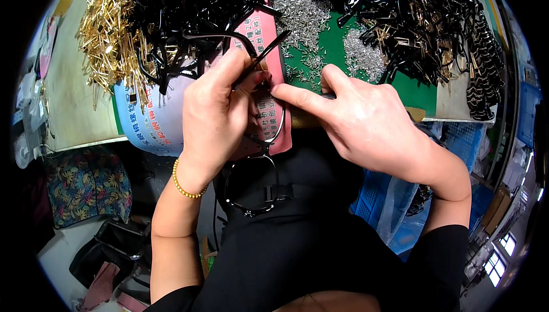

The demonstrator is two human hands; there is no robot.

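A dark eyeglass frame (265,154) hangs tilted from my hands, one rim low in front of my black clothing. My left hand (214,106), with a gold bead bracelet at its wrist, is closed on the frame near a hinge. Black temples (264,54) stick out above that grip. My right hand (369,114) reaches in from the right, its index fingertip touching the frame beside my left thumb. Its other fingers are curled; anything tiny between them is hidden. Beyond both hands, loose silver screws (303,20) lie in a heap.
Black temples (194,3) and gold metal parts (106,37) are heaped at the left. Another dark pile (423,14) lies at the right. Under them are a pink sheet (280,147), a pale blue sheet (151,123) and a green mat (423,92). Blue crates (372,197) stand below the table edge.
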